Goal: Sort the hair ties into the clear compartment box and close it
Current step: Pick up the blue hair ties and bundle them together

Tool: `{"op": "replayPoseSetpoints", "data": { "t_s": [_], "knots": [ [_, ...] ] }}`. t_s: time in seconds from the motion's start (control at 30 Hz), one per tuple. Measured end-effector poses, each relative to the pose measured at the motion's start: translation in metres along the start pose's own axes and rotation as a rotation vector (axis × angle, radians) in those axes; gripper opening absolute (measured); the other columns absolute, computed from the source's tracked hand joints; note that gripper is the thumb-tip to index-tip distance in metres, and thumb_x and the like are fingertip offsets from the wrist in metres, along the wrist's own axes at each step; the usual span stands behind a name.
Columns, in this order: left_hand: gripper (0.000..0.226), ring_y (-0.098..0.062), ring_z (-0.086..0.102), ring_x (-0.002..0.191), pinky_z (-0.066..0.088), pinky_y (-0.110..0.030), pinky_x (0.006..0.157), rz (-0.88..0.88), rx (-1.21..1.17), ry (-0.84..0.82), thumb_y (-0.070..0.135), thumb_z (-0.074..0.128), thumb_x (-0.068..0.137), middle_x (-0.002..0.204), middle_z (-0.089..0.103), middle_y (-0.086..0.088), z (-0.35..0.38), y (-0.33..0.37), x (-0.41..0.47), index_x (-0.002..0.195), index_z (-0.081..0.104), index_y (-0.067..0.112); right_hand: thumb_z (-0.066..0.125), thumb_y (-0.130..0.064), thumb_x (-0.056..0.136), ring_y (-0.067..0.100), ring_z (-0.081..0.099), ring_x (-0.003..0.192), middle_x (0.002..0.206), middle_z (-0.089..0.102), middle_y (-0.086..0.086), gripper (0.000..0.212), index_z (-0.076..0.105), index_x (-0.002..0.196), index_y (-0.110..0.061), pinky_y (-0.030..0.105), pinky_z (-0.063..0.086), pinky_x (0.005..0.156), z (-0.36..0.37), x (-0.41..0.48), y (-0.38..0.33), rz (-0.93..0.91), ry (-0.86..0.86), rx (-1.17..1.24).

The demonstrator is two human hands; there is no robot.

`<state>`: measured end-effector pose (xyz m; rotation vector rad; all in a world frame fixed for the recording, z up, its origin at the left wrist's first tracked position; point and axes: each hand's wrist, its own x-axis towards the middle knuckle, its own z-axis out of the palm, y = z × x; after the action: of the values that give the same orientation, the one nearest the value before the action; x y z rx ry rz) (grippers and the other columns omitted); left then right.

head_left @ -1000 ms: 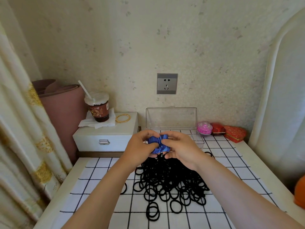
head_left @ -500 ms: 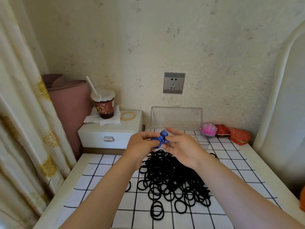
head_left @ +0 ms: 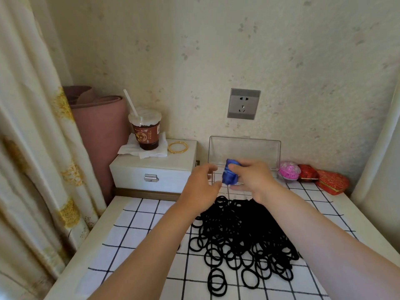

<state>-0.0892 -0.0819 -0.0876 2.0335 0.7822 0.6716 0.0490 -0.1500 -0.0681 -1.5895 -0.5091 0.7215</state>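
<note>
- Whereas both hands gripped the blue tie a second ago, the left hand (head_left: 201, 185) has now let go; its fingers hang loosely curled, holding nothing, just beside the tie.
- The blue tie (head_left: 229, 174) has passed wholly to the right side. It is bunched up, off the tabletop (head_left: 102, 230), in front of the box's raised lid.
- The right hand (head_left: 253, 180), fingers spread half a second ago, now pinches the tie alone between thumb and fingers.
- The box (head_left: 267, 152) stands at the back with its clear lid upright. Its compartments are mostly hidden behind the hands, so I cannot tell what they hold.
- The black ties (head_left: 270, 241) lie unmoved in a heap on the tabletop, none in hand.
- The handover probably readies the right hand to drop the blue tie into a compartment. With the heap untouched, sorting looks barely begun and closing the lid is far off.
</note>
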Motion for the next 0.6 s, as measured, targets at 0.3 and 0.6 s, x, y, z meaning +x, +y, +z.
{"op": "replayPoseSetpoints", "data": {
  "t_s": [0.3, 0.6],
  "knots": [
    [0.046, -0.025, 0.045, 0.127, 0.030, -0.022, 0.088, -0.075, 0.228, -0.122, 0.015, 0.049, 0.097, 0.144, 0.042, -0.011, 0.020, -0.016, 0.012, 0.141, 0.039, 0.008, 0.081, -0.008, 0.077, 0.022, 0.069, 0.067, 0.085, 0.069, 0.010, 0.014, 0.071, 0.085, -0.013, 0.040, 0.061, 0.057, 0.012, 0.026, 0.001, -0.187, 0.098, -0.297],
    [0.042, -0.018, 0.054, 0.102, 0.046, -0.028, 0.084, 0.005, 0.237, -0.173, 0.016, 0.056, 0.092, 0.118, 0.053, -0.006, 0.013, -0.039, 0.008, 0.132, 0.044, 0.018, 0.077, -0.010, 0.079, 0.037, 0.072, 0.072, 0.084, 0.073, 0.024, 0.009, 0.077, 0.081, -0.001, 0.055, 0.060, 0.065, 0.047, 0.047, 0.017, -0.217, 0.012, -0.583]
  ]
}}
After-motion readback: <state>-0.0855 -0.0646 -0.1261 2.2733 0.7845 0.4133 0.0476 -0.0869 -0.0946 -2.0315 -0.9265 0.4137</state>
